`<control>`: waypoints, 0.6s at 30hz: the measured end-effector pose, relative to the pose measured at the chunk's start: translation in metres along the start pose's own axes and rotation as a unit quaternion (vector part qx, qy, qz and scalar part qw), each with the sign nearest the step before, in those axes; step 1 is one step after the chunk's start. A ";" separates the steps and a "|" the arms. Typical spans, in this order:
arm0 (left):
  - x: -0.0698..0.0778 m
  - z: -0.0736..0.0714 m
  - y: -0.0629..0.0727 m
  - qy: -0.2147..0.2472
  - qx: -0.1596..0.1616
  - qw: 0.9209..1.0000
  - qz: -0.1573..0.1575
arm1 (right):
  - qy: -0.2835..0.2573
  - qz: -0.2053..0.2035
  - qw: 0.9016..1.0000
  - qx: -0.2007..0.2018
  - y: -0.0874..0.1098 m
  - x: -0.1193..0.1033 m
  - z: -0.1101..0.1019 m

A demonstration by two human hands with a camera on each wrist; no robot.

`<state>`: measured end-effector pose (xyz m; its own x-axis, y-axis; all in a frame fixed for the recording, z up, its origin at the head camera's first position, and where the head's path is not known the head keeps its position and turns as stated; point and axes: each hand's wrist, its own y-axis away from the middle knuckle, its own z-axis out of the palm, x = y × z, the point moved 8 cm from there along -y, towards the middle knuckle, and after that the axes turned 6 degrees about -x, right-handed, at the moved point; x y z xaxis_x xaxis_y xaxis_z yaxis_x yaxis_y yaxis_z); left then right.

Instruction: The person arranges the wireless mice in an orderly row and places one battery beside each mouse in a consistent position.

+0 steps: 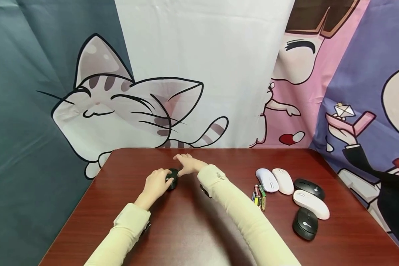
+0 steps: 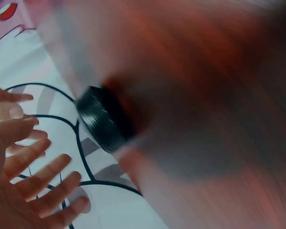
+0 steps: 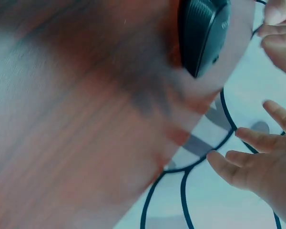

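Head view: my left hand (image 1: 155,181) and right hand (image 1: 189,164) flank a black mouse (image 1: 174,178) on the surface (image 1: 136,164), fingers spread apart on both. It sits at my left's three o'clock, my right's eight (batteries (image 1: 263,198) and five other mice (image 1: 310,204) lie well off, near three).

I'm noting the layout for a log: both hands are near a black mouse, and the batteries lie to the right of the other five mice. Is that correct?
One thing is off: in the head view the batteries lie to the left of the other five mice. The left hand and right hand are indeed near a black mouse.
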<state>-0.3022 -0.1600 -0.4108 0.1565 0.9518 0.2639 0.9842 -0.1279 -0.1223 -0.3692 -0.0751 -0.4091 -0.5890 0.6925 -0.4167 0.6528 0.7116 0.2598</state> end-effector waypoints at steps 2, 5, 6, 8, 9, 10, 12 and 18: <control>0.001 0.003 -0.005 0.014 -0.008 1.000 -0.012 | 0.000 -0.009 1.000 0.005 0.007 0.003 -0.005; 0.002 0.009 -0.011 0.025 -0.015 0.999 -0.025 | -0.007 -0.019 1.000 0.013 0.017 0.010 -0.011; 0.002 0.011 -0.013 0.027 -0.018 0.999 -0.028 | -0.008 -0.019 1.000 0.014 0.020 0.012 -0.012; 0.001 0.016 -0.017 0.024 -0.022 0.999 -0.033 | -0.010 -0.017 1.000 0.017 0.027 0.016 -0.016; 0.001 0.018 -0.019 0.022 -0.024 0.999 -0.034 | -0.007 -0.017 1.000 0.021 0.030 0.017 -0.018; 0.000 0.019 -0.021 0.021 -0.027 0.999 -0.036 | -0.006 -0.017 1.000 0.025 0.033 0.018 -0.021; -0.001 0.022 -0.024 0.018 -0.034 0.998 -0.041 | -0.003 -0.017 0.999 0.032 0.039 0.020 -0.026; -0.004 0.026 -0.030 0.012 -0.062 0.996 -0.055 | -0.008 -0.033 0.998 0.057 0.059 0.021 -0.040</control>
<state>-0.3346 -0.1526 -0.4334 0.0472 0.9552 0.2922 0.9980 -0.0576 0.0271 -0.3619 -0.0133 -0.3679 -0.6255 0.6414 -0.4443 0.6629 0.7372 0.1309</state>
